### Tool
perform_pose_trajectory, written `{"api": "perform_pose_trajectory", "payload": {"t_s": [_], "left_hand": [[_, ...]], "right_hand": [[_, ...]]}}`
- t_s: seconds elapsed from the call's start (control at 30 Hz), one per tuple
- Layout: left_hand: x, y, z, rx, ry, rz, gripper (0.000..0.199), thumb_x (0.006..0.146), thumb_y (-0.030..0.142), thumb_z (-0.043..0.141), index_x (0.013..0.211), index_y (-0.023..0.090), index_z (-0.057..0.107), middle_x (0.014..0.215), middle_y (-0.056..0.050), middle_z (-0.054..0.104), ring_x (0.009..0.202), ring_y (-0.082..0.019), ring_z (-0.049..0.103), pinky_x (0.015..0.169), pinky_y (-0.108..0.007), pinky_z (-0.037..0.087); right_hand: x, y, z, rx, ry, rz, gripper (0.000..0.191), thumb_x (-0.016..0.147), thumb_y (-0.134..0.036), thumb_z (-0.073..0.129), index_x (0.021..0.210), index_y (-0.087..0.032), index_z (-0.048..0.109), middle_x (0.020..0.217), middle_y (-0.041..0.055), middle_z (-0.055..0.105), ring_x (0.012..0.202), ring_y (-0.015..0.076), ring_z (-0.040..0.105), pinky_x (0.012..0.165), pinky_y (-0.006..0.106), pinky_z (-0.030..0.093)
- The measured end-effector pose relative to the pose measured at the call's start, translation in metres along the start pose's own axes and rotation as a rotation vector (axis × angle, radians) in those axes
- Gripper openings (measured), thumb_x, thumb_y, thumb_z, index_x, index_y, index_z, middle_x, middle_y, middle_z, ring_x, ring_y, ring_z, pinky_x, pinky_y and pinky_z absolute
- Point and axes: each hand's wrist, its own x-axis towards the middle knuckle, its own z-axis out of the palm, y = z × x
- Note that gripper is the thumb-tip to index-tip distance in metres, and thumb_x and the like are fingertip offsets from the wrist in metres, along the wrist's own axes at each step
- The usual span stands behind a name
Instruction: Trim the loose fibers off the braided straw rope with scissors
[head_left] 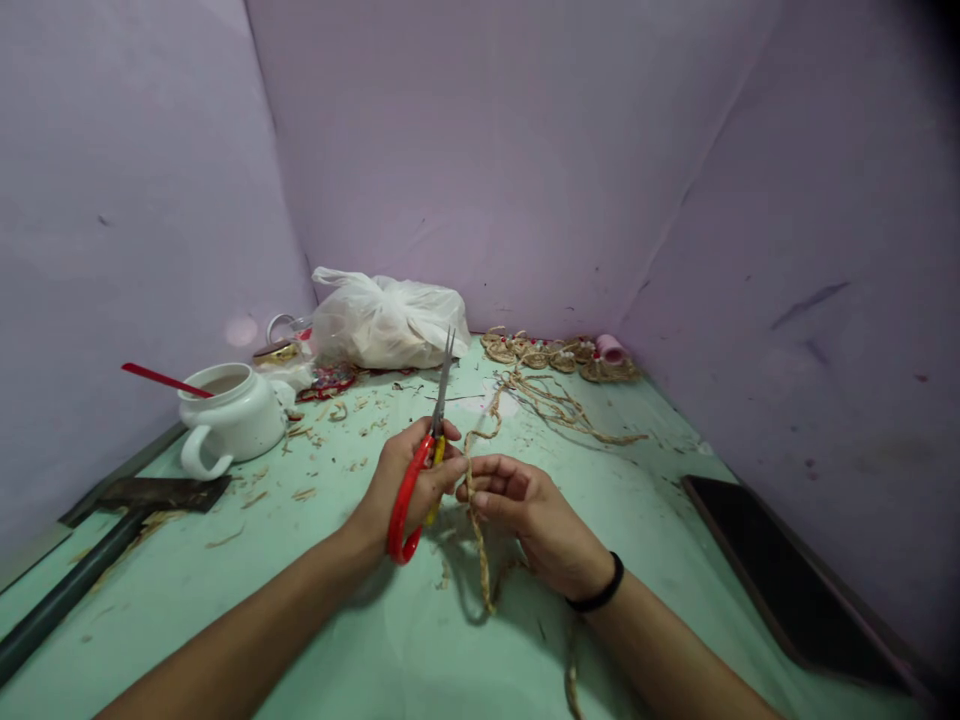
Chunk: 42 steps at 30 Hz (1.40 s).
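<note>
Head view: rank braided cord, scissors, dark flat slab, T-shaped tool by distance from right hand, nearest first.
1. Braided cord: between the fingers of the right hand.
2. Scissors: just left, held in the left hand.
3. Dark flat slab: off to the right.
4. T-shaped tool: far left.

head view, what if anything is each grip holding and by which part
Left grip: scissors, by the handles near the blades. Right grip: braided rope, pinched partway along between thumb and fingers.
</note>
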Motion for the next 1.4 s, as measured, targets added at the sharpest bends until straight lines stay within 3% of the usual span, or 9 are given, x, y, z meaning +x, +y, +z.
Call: {"api": "perform_pose_trajectory", "payload": {"t_s": [0.2,0.33,0.43,0.6,0.73,0.83,1.03,1.13,1.4], "left_hand": [[-0.003,0.0,0.005,-0.296,0.014,-0.136,0.031,0.06,0.018,0.064,0.085,0.019,0.045,0.061,0.006,0.05,0.047,-0.006,0.045,0.044,-0.018,0.035],[-0.003,-0.002,0.003,-0.362,-0.032,-0.199,0.033,0.057,0.017,0.065,0.083,0.019,0.045,0.053,0.009,0.046,0.04,-0.004,0.039,0.04,-0.017,0.03],[-0.005,-0.001,0.005,-0.347,-0.106,-0.2,0.032,0.057,0.017,0.065,0.082,0.019,0.045,0.051,0.009,0.045,0.04,-0.005,0.038,0.04,-0.018,0.028],[-0.007,-0.006,0.012,-0.286,-0.155,-0.215,0.027,0.064,0.026,0.061,0.086,0.018,0.047,0.051,0.008,0.045,0.04,-0.005,0.039,0.04,-0.018,0.03],[-0.006,-0.009,0.015,-0.279,-0.146,-0.38,0.036,0.061,0.027,0.062,0.092,0.017,0.048,0.048,0.008,0.044,0.037,-0.004,0.035,0.036,-0.015,0.027],[-0.006,-0.007,0.017,-0.214,-0.212,-0.463,0.029,0.059,0.024,0.059,0.085,0.018,0.047,0.046,0.009,0.043,0.034,-0.003,0.031,0.034,-0.014,0.023],[-0.01,0.001,0.022,-0.142,-0.353,-0.393,0.019,0.058,0.024,0.054,0.072,0.02,0.042,0.043,0.009,0.041,0.031,-0.003,0.025,0.03,-0.015,0.019],[-0.012,0.003,0.023,-0.1,-0.349,-0.374,0.017,0.058,0.023,0.052,0.071,0.019,0.042,0.045,0.008,0.042,0.031,-0.003,0.025,0.03,-0.016,0.019],[-0.017,0.003,0.024,-0.07,-0.284,-0.378,0.019,0.061,0.02,0.05,0.08,0.02,0.045,0.045,0.009,0.039,0.035,-0.004,0.027,0.034,-0.016,0.02]], "right_hand": [[0.003,0.011,-0.002,-0.1,0.037,0.019,0.018,0.051,-0.018,0.076,0.062,-0.015,0.062,0.057,-0.0017,0.062,0.051,0.0083,0.052,0.054,0.022,0.04],[0.003,0.003,-0.005,-0.08,0.063,0.039,0.022,0.057,-0.025,0.074,0.074,-0.014,0.064,0.067,0.0015,0.063,0.059,0.0101,0.055,0.056,0.022,0.041],[0.004,-0.005,-0.009,0.05,0.162,0.026,0.03,0.061,-0.033,0.071,0.085,-0.015,0.063,0.08,0.0052,0.064,0.072,0.0134,0.058,0.064,0.025,0.045],[0.009,-0.006,-0.017,0.141,0.285,-0.038,0.028,0.057,-0.032,0.074,0.076,-0.014,0.063,0.066,0.0019,0.062,0.062,0.0108,0.057,0.063,0.025,0.046],[0.01,-0.006,-0.017,0.138,0.323,-0.125,0.027,0.058,-0.03,0.073,0.076,-0.014,0.063,0.07,0.0017,0.064,0.06,0.0094,0.056,0.062,0.024,0.046],[0.007,-0.009,-0.015,0.17,0.335,-0.096,0.023,0.058,-0.026,0.073,0.075,-0.014,0.063,0.067,0.0022,0.064,0.057,0.0097,0.056,0.058,0.023,0.046],[0.003,-0.018,-0.013,0.319,0.313,0.063,0.002,0.067,-0.012,0.062,0.067,-0.012,0.059,0.054,0.0009,0.06,0.043,0.0072,0.051,0.046,0.02,0.045],[0.003,-0.022,-0.015,0.348,0.302,0.13,0.007,0.071,-0.009,0.056,0.066,-0.012,0.059,0.052,0.0003,0.059,0.041,0.007,0.051,0.044,0.018,0.044],[0.009,-0.035,-0.037,0.125,0.322,0.015,0.023,0.081,-0.03,0.05,0.072,-0.012,0.062,0.062,0.0025,0.062,0.053,0.01,0.058,0.046,0.019,0.048]]}}
